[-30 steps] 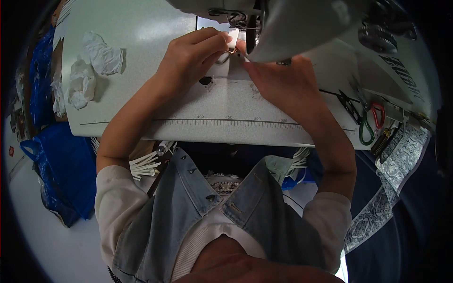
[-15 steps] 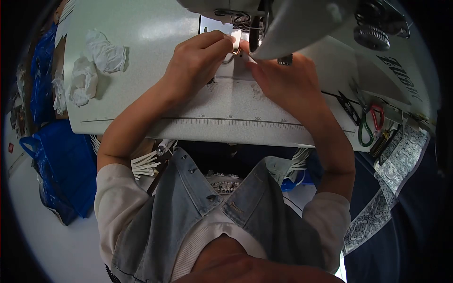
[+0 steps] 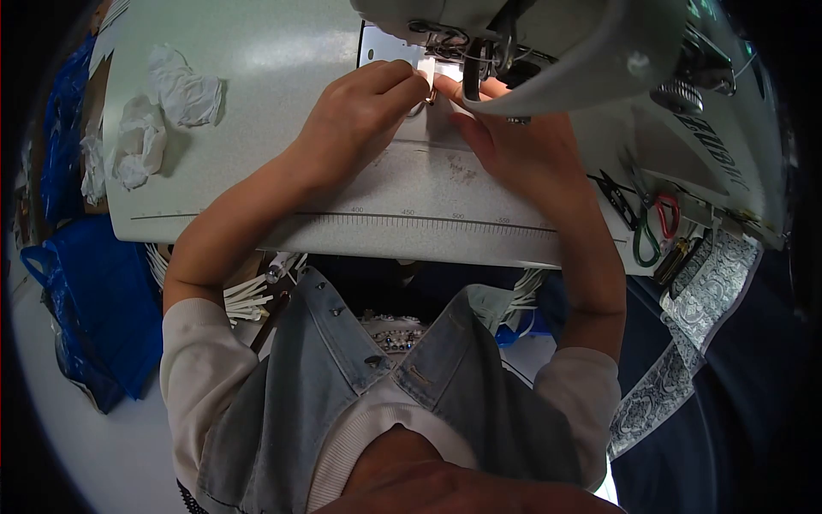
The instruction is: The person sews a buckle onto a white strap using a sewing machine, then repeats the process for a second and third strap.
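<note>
My left hand [image 3: 364, 107] is closed, its thumb and fingertips pinched together beside the needle area of a sewing machine [image 3: 565, 51]. A small white strip [image 3: 426, 66] shows at those fingertips; most of it is hidden. Opposite, my right hand [image 3: 531, 150] lies with its index finger stretched toward the strip and its thumb apart from it. The machine's curved guard [image 3: 565, 98] covers part of that hand. Just under the fingertips is a small metal piece [image 3: 431, 97], too small to make out well.
Crumpled white cloth pieces [image 3: 184, 90] lie on the table [image 3: 257, 184] at left. Snips [image 3: 616, 199] and green-and-red-handled scissors [image 3: 647, 236] lie at right. Lace trim [image 3: 706, 287] hangs off the right edge. A blue bag [image 3: 107, 308] stands at lower left.
The view has shifted slightly, so the table and machine sit differently in the frame. Both hands stay at the needle area, with only slight finger movement.
</note>
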`<action>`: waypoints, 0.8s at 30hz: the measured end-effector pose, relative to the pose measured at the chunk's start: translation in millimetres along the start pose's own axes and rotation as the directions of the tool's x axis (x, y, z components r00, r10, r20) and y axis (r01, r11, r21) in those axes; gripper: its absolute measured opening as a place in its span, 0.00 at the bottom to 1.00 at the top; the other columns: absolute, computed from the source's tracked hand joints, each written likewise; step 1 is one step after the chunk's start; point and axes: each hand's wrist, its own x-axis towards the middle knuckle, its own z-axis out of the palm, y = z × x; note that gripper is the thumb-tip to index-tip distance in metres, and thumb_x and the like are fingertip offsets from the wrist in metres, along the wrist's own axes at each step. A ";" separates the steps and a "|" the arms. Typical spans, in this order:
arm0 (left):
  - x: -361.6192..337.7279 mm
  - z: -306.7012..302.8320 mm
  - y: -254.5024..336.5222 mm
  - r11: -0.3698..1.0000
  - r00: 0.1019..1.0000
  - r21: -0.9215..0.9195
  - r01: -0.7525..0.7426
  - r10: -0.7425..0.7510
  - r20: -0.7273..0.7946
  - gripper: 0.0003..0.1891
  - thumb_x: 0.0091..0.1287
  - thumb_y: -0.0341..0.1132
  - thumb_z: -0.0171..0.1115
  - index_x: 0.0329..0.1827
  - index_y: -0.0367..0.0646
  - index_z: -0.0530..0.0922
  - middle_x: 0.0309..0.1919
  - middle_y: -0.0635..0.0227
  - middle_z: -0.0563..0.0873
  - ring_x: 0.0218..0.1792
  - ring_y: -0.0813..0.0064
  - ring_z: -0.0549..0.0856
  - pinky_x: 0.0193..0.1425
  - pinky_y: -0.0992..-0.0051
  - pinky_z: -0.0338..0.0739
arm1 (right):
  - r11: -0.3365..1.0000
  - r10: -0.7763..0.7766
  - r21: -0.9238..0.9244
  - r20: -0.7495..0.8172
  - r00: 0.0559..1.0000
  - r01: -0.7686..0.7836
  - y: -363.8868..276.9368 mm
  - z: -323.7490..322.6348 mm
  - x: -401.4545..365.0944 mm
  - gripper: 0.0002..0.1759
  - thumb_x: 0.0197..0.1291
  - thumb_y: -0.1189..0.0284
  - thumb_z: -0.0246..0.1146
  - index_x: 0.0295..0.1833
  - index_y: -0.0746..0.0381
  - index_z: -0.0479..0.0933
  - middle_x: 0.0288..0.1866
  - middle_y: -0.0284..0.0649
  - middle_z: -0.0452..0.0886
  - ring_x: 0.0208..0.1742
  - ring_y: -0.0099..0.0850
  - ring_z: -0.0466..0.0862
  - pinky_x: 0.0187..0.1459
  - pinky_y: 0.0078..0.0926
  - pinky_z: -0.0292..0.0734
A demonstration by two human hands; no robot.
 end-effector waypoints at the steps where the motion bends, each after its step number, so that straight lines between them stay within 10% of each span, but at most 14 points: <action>1: -0.3 0.0 0.2 1.000 1.000 0.000 0.002 -0.002 0.011 0.09 0.54 0.23 0.60 0.39 0.39 0.77 0.36 0.63 0.81 0.39 0.64 0.82 0.40 0.68 0.79 | 1.000 -0.019 0.022 -0.019 1.000 0.019 0.8 0.1 0.2 0.22 0.58 0.66 0.65 0.59 0.41 0.76 0.30 0.33 0.78 0.28 0.33 0.78 0.29 0.33 0.71; 24: 4.0 -3.5 0.1 1.000 1.000 0.014 -0.004 0.003 0.029 0.07 0.54 0.25 0.60 0.37 0.39 0.77 0.34 0.64 0.80 0.35 0.64 0.82 0.37 0.68 0.79 | 0.993 -0.063 -0.102 -0.028 0.998 0.060 9.4 4.8 -6.0 0.23 0.59 0.64 0.64 0.61 0.36 0.72 0.36 0.34 0.82 0.26 0.36 0.81 0.27 0.34 0.75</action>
